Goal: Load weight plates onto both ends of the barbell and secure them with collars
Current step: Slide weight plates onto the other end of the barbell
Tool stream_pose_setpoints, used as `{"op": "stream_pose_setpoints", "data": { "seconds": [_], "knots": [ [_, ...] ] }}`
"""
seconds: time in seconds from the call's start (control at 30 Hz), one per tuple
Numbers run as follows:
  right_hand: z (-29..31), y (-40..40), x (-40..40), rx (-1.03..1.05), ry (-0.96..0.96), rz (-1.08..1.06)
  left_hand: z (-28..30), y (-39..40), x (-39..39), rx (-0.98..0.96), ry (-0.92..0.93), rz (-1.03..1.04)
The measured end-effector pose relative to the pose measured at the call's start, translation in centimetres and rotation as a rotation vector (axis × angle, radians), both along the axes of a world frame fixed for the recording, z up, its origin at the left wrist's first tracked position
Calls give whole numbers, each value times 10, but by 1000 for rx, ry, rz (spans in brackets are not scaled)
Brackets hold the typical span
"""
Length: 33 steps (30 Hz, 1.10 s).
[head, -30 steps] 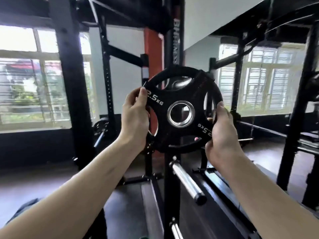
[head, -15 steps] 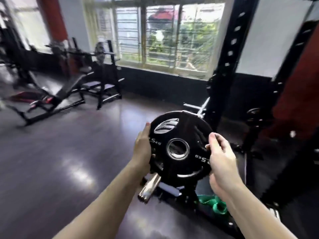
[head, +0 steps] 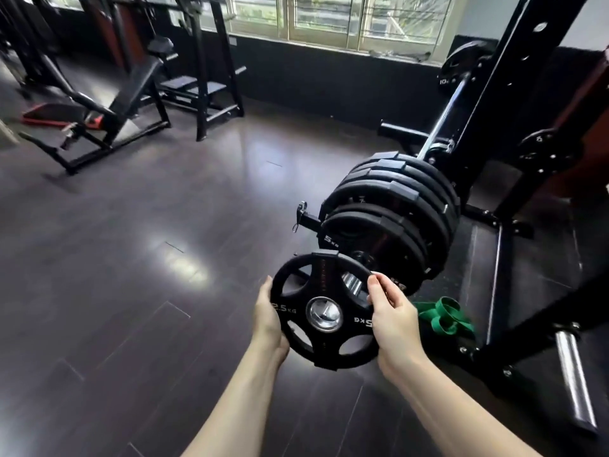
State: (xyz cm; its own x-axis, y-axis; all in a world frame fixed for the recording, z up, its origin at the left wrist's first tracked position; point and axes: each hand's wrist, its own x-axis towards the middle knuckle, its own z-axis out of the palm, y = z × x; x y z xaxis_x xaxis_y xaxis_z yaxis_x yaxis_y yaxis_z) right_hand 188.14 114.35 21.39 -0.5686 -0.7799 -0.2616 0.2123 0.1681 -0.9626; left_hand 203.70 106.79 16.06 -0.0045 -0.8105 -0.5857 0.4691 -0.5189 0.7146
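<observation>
the 2.5 kg plate point(head: 324, 311) is held upright between both hands, its face toward the camera and its steel-ringed hole square to the view, low in front of the loaded end of the barbell point(head: 443, 115). holding it by opposite edges looks like a way to keep the hole lined up with the bar sleeve point(head: 351, 281), whose shiny end shows through one of the plate's cut-outs, just behind it. the plate does not yet appear to be on the sleeve; i judge the step in hand to be lining up and sliding it on

the left hand point(head: 268, 324) cups the plate's left rim, palm against the edge; its fingers are hidden behind the plate, so how far they curl i cannot tell beyond that they wrap the rim. the right hand point(head: 392, 319) grips the right rim, thumb pressed on the front face and fingers point(head: 387, 285) curled over the edge, close together rather than spread

behind the plate a stack of larger black plates point(head: 392, 212) already sits on this end of the bar, one marked 5 kg, packed face to face. the bar runs up and away to the black rack point(head: 487, 103), where a further plate marked 10 hangs. no collar is visible on this end, so securing seems still to come. a green band point(head: 441, 313) lies on the floor just right of the right hand, and a bench point(head: 108, 97) stands well apart at the far left
</observation>
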Motion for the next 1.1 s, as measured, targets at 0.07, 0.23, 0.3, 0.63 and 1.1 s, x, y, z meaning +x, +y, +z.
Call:
{"op": "stream_pose_setpoints", "data": {
  "seconds": [0.07, 0.23, 0.3, 0.63, 1.1],
  "knots": [
    [-10, 3, 2, 3, 23, -6, -12, -2, -5, 66, 67, -10],
    [-26, 2, 8, 7, 70, -31, -40, -3, -13, 227, 183, -34],
    [-32, 2, 11, 31, 91, -21, -55, -6, -15, 259, 177, -43],
    [-49, -28, -11, -3, 426, -25, -84, -39, -48, 161, 374, -244],
    [-86, -94, -68, 133, 417, -261, -78, -126, -99, 95, 333, -447]
  ]
}}
